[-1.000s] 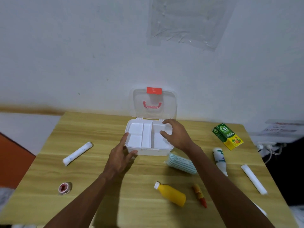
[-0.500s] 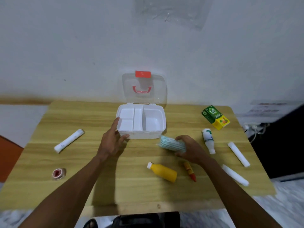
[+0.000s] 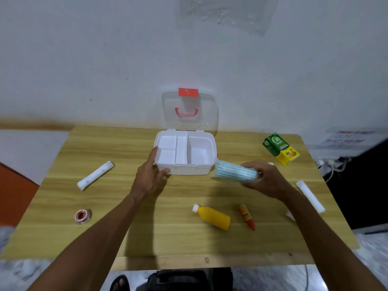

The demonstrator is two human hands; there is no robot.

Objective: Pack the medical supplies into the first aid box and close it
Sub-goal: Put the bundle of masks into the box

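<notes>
The white first aid box (image 3: 206,168) stands at the back of the wooden table (image 3: 168,238), its clear lid (image 3: 189,111) upright against the wall, its compartments empty. My left hand (image 3: 150,175) rests against the box's front left corner with fingers spread. My right hand (image 3: 266,178) grips a stack of pale blue face masks (image 3: 235,172), held just above the table beside the box's right front corner. A yellow bottle (image 3: 212,216) and an orange-red tube (image 3: 246,216) lie in front.
A white roll (image 3: 95,175) and a red tape spool (image 3: 82,215) lie on the left. A green and yellow carton (image 3: 280,149) and another white roll (image 3: 310,196) lie on the right. Cables and a socket (image 3: 329,162) sit past the right edge.
My right hand left the box rim, came down on the stack of masks and has lifted it off the table. My left hand stays at the box corner.
</notes>
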